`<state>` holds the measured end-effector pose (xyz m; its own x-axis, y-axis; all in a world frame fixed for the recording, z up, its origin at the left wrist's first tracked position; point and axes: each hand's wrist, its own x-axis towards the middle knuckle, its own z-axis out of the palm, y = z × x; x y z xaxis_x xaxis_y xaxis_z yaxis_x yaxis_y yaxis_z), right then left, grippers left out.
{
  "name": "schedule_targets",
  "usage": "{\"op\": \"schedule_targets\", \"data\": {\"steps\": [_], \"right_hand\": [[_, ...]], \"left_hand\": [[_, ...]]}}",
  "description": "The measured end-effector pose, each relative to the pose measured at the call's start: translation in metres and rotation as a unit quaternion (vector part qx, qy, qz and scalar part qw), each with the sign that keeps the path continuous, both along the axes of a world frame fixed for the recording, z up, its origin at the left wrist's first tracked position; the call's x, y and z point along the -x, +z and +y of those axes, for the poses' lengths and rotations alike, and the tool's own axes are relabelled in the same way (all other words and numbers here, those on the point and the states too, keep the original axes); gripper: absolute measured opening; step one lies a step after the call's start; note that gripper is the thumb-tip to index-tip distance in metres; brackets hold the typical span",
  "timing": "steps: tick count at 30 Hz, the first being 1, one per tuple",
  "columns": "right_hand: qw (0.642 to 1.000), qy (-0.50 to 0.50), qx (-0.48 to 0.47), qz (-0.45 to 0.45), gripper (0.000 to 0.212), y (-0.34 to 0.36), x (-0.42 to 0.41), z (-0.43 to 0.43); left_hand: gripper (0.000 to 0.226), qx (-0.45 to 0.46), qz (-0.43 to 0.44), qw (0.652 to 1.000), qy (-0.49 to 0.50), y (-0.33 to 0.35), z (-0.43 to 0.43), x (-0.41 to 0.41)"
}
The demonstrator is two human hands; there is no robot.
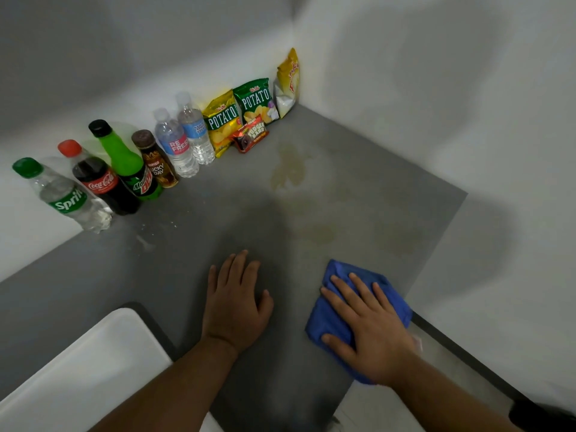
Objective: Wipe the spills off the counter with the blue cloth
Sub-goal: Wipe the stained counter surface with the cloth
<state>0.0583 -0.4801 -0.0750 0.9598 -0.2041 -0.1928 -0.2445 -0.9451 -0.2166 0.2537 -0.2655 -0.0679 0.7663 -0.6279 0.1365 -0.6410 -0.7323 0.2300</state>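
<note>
right hand point(371, 332) – fingers flat on blue cloth point(330, 322) | left hand point(237, 304) – fingers flat on counter point(156, 275)

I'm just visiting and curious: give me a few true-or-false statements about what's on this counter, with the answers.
1. The right hand presses flat on the blue cloth. True.
2. The left hand holds a bottle. False: it rests flat on the counter.
3. A yellowish spill lies on the counter beyond the cloth. True.
4. The Sprite bottle has a red cap. False: its cap is green; the Coca-Cola bottle has the red one.
</note>
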Motion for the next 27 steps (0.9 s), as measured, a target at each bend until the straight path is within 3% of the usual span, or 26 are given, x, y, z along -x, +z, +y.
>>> {"op": "schedule_targets", "data": {"steps": [4,8,13,17,22,27], "right_hand": [[0.995,-0.084,0.041,0.03,0.088,0.007,-0.034,-0.047],[0.987,-0.151,0.049,0.035,0.086,0.006,-0.078,-0.036],[0.999,-0.018,0.028,0.006,0.078,0.0,-0.06,0.0],[0.997,0.074,0.004,-0.002,0.078,0.0,-0.031,-0.031],[0.999,0.0,0.038,0.015,0.086,0.006,-0.064,-0.066],[0.996,-0.076,0.034,0.013,0.091,0.005,-0.105,-0.033]], "left_hand": [[0.059,-0.012,0.006,1.0,0.007,-0.005,-0.005,-0.004],[0.058,-0.004,0.009,1.0,0.007,-0.005,-0.008,-0.008],[0.059,0.005,0.021,1.0,0.009,-0.003,-0.011,-0.008],[0.059,0.002,0.024,1.0,0.013,-0.001,-0.012,-0.009],[0.059,-0.003,0.022,1.0,0.016,0.0,-0.016,-0.009],[0.06,0.0,0.024,1.0,0.018,0.0,-0.016,-0.009]]}}
